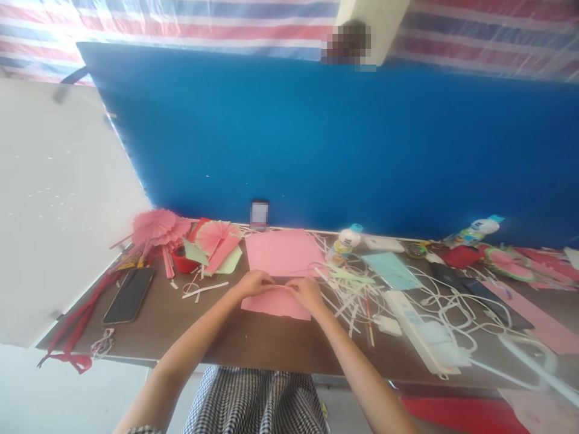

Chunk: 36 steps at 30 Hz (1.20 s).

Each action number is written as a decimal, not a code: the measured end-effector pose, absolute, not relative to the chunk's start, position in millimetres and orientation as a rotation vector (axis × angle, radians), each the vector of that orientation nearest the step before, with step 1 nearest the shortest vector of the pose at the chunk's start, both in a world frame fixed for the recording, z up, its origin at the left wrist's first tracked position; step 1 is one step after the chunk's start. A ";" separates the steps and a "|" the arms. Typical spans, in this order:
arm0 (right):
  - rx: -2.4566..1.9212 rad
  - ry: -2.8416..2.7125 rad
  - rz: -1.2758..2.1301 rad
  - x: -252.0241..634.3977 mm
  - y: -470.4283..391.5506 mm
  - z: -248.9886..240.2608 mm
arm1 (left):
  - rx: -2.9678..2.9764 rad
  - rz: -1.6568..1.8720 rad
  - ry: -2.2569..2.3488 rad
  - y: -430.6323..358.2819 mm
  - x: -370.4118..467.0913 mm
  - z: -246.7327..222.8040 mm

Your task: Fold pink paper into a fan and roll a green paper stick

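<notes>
Both hands are at the top edge of a smaller pink paper in the middle of the brown table. My left hand pinches that edge near its left part, fingers pointing inward. On the right side of the same edge, my right hand has its fingers closed on the paper. The fingertips of the two hands are a small distance apart. Just beyond them lies a larger pink sheet, flat against the back of the table.
Pink pleated paper flowers, a red cup and a black phone are at left. At right are a bottle, paper strips, a light-blue packet, tangled white cables and a power strip. A blue panel stands behind.
</notes>
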State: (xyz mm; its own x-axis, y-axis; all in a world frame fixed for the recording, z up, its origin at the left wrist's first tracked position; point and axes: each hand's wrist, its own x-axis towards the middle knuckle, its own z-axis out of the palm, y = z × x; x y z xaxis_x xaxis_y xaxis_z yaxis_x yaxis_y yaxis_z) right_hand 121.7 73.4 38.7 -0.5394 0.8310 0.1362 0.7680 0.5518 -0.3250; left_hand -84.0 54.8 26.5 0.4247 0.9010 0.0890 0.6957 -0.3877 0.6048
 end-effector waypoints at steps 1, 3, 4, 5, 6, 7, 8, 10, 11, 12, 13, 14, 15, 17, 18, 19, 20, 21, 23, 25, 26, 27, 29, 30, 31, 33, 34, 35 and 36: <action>-1.318 -2.506 0.328 121.2 72.5 39.5 | 2.207 0.585 1.308 54.8 -81.7 26.5; -1.297 -2.467 0.347 121.7 71.3 40.0 | 2.238 0.618 1.273 54.6 -78.7 25.7; -1.286 -2.436 0.371 122.9 71.3 39.6 | 2.255 0.633 1.283 54.4 -78.2 25.0; -1.276 -2.395 0.404 124.6 71.6 38.7 | 2.268 0.649 1.305 54.2 -78.3 24.2; -1.265 -2.347 0.444 126.8 72.2 37.4 | 2.275 0.666 1.328 54.1 -79.0 23.4; -1.258 -2.290 0.492 129.1 73.0 35.7 | 2.277 0.685 1.344 54.2 -80.0 22.7; -1.252 -2.230 0.544 131.4 74.0 33.9 | 2.274 0.707 1.354 54.4 -81.2 22.2; -1.251 -2.115 0.642 135.1 75.7 30.4 | 2.263 0.739 1.354 55.0 -83.6 21.8; -1.252 -2.071 0.682 136.3 76.3 29.1 | 2.259 0.743 1.347 55.3 -84.4 21.9; -1.250 -2.036 0.711 136.9 76.8 28.1 | 2.258 0.740 1.339 55.5 -84.9 22.3; -1.245 -2.009 0.728 137.2 77.0 27.4 | 2.258 0.730 1.329 55.6 -85.1 22.9; -1.238 -1.990 0.736 137.3 77.1 27.1 | 2.258 0.718 1.317 55.5 -84.9 23.5; -1.232 -1.975 0.741 137.2 77.0 27.0 | 2.256 0.707 1.305 55.3 -84.5 24.2; -1.225 -1.957 0.752 137.2 76.8 27.2 | 2.245 0.691 1.283 54.7 -83.5 25.2; -1.224 -1.950 0.761 137.5 76.7 27.4 | 2.235 0.688 1.274 54.4 -83.1 25.4; -1.227 -1.941 0.774 137.9 76.6 27.6 | 2.226 0.691 1.272 54.2 -82.8 25.3; -1.232 -1.930 0.786 138.5 76.5 27.9 | 2.218 0.698 1.274 54.2 -82.7 25.0; -1.238 -1.917 0.796 139.1 76.4 28.2 | 2.213 0.709 1.280 54.2 -82.8 24.6; -1.259 -1.880 0.812 140.4 76.3 29.0 | 2.208 0.726 1.287 54.9 -83.5 23.4; -1.289 -1.838 0.829 141.2 76.1 30.0 | 2.208 0.719 1.284 56.0 -85.1 22.4; -1.306 -1.815 0.841 141.4 76.0 30.5 | 2.209 0.710 1.286 56.6 -86.3 22.0; -1.324 -1.791 0.856 141.6 75.8 30.9 | 2.212 0.702 1.296 57.3 -87.8 21.8; -1.351 -1.749 0.891 142.3 75.8 31.3 | 2.226 0.685 1.334 58.5 -91.6 21.4; -1.359 -1.727 0.913 143.0 76.0 31.2 | 2.236 0.675 1.354 59.1 -94.1 21.1; -1.361 -1.702 0.939 144.2 76.5 30.9 | 2.242 0.667 1.377 59.5 -97.0 20.7; -1.350 -1.631 0.996 148.4 78.3 29.6 | 2.233 0.653 1.414 59.9 -104.4 19.1; -1.340 -1.584 1.027 151.6 79.6 28.6 | 2.216 0.655 1.426 59.8 -108.8 17.9; -1.326 -1.533 1.063 155.4 81.0 27.6 | 2.193 0.662 1.434 59.5 -113.7 16.4; -1.313 -1.481 1.100 159.6 82.4 26.6 | 2.164 0.677 1.446 58.9 -118.9 14.7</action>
State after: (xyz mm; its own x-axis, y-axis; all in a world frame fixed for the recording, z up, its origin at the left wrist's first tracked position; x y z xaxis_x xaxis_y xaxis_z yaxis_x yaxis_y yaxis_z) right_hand 159.6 82.4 26.6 -0.0878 0.9953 0.0414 0.2481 0.0621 -0.9667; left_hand -118.9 58.9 14.7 0.3305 0.9318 0.1501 0.7119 -0.3506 0.6085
